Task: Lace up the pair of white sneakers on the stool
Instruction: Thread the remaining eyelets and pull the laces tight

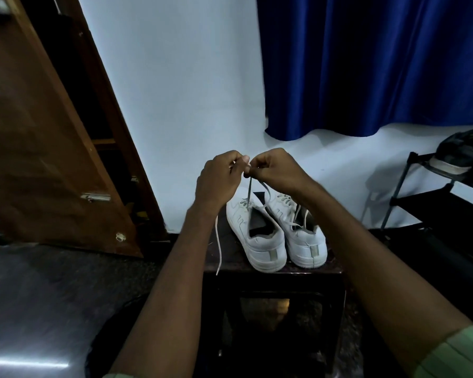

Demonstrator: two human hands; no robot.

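Note:
Two white sneakers stand side by side on a dark stool point(331, 270), heels toward me. The left sneaker point(260, 236) has a white lace point(250, 188) running up from its eyelets to my hands. My left hand point(219, 181) and my right hand point(273, 167) meet above the shoes, fingers curled, both pinching that lace. A loose lace end point(218, 246) hangs down below my left wrist past the stool's edge. The right sneaker point(303, 236) has loose laces lying across its opening.
A brown wooden door point(47, 137) stands ajar at the left. A blue curtain point(380, 58) hangs at the back right over a pale wall. A black shoe rack point(432, 203) with a dark shoe point(462, 154) stands at the right. The floor is dark and glossy.

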